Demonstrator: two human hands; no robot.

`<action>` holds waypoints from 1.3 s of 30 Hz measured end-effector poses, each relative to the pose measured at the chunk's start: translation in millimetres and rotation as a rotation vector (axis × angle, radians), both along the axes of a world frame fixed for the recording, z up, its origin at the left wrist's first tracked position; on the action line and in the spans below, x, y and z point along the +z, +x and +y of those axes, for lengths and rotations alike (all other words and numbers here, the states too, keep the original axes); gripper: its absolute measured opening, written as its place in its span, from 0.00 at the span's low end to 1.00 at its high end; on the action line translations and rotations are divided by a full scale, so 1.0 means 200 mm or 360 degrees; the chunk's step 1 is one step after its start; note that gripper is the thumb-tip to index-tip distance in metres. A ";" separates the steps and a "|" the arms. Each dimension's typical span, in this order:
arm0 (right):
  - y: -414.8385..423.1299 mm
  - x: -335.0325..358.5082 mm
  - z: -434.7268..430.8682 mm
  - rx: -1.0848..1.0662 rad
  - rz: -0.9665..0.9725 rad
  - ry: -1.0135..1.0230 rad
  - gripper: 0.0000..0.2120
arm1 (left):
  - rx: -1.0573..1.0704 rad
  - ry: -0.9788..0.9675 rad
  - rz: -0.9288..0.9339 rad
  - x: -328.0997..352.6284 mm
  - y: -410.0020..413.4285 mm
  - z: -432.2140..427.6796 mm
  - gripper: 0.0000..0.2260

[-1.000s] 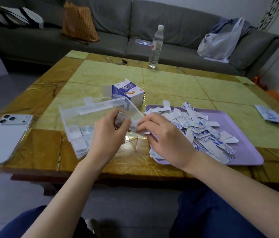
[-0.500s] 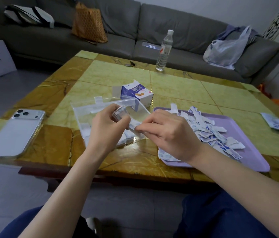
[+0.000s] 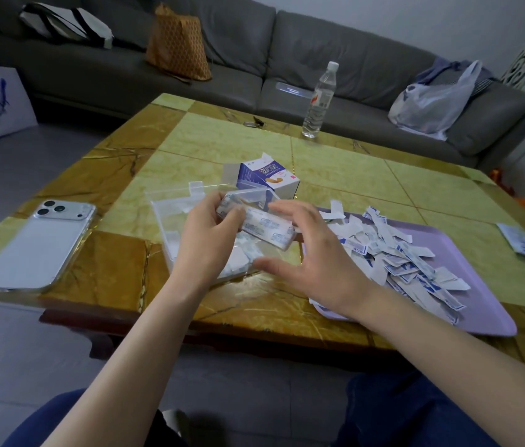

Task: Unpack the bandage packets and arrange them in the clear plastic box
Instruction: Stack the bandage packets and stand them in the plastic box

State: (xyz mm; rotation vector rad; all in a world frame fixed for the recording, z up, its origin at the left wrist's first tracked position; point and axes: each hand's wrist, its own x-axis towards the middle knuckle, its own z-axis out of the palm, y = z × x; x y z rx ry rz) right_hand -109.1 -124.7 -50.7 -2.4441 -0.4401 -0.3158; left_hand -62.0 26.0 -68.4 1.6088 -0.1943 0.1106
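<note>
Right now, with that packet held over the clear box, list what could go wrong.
1. The left hand grips the clear-wrapped rectangular bandage packet by one end only, the right hand open beside it; it may slip and jumble the bandages in the clear plastic box.
2. The right hand's wrist crosses the lilac plastic tray near the table edge; a nudge could spill its torn paper wrappers.

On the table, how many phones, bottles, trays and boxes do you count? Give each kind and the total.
Phone: 1
Water bottle: 1
Purple tray: 1
Boxes: 2, the clear plastic box and the cardboard bandage box
Total: 5
</note>
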 end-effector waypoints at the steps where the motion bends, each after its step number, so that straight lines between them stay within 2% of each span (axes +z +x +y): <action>1: -0.01 0.00 0.01 -0.0060 0.0126 0.0168 0.32 | 0.0006 -0.0008 -0.0028 0.00 -0.01 0.00 0.05; 5: 0.00 -0.02 0.00 -0.0215 0.0186 0.0645 0.11 | -0.0007 0.0081 -0.0159 -0.01 -0.07 -0.04 0.04; 11: -0.02 -0.15 -0.19 -0.0352 0.0083 0.0468 0.06 | -0.0200 0.0695 -0.0501 -0.10 -0.15 -0.14 0.04; 16: -0.08 -0.26 -0.37 -0.0595 0.0173 0.0382 0.08 | -0.0259 0.1088 -0.0496 -0.17 -0.14 -0.29 0.04; 20: -0.10 -0.34 -0.44 -0.0686 0.0231 0.0329 0.08 | -0.0413 0.1214 -0.0424 -0.23 -0.11 -0.38 0.04; 23: -0.10 -0.36 -0.44 -0.0687 0.0310 0.0318 0.13 | -0.0529 0.1354 -0.0429 -0.29 -0.09 -0.45 0.03; 25: -0.10 -0.37 -0.42 -0.0605 0.0404 0.0291 0.17 | -0.0592 0.1489 -0.0459 -0.31 -0.09 -0.48 0.06; 28: -0.09 -0.41 -0.43 -0.0445 0.0561 -0.0050 0.22 | -0.0602 0.1739 -0.0538 -0.32 -0.10 -0.50 0.11; 31: -0.09 -0.43 -0.44 -0.0377 0.0535 -0.0337 0.22 | -0.0540 0.1874 -0.0600 -0.32 -0.12 -0.51 0.14; 33: -0.09 -0.42 -0.44 -0.0381 0.0466 -0.0373 0.18 | -0.0539 0.1897 -0.0619 -0.30 -0.12 -0.50 0.12; 35: -0.08 -0.39 -0.43 -0.0422 0.0369 -0.0342 0.12 | -0.0514 0.1769 -0.0575 -0.27 -0.11 -0.49 0.11; 37: -0.09 -0.36 -0.43 -0.0480 0.0261 -0.0182 0.07 | -0.0460 0.1429 -0.0448 -0.22 -0.09 -0.46 0.07; 39: -0.09 -0.32 -0.42 -0.0493 0.0239 0.0066 0.06 | -0.0392 0.1035 -0.0346 -0.19 -0.07 -0.44 0.02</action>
